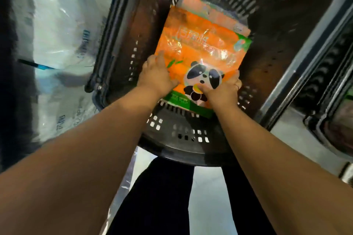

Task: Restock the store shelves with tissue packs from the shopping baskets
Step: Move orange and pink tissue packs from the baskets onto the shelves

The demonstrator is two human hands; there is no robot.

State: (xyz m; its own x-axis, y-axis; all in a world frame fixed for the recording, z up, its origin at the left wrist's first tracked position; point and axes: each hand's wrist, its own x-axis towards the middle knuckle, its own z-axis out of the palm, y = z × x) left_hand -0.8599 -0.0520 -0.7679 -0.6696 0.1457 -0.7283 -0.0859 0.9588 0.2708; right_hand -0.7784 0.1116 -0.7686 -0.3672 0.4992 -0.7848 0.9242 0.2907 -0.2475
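An orange tissue pack [202, 44] with a panda print and green corners lies inside a dark slotted shopping basket [183, 139] in front of me. My left hand [156, 76] grips the pack's near left edge, thumb on top. My right hand [221, 91] grips its near right corner, thumb pressed on the panda. Both arms reach down into the basket. The pack's underside and the basket floor beneath it are hidden.
A large clear plastic-wrapped bundle [63, 30] stands to the left of the basket. A second dark basket [328, 89] sits at the right, its contents blurred. Pale floor [206, 196] shows between my dark trouser legs below the basket.
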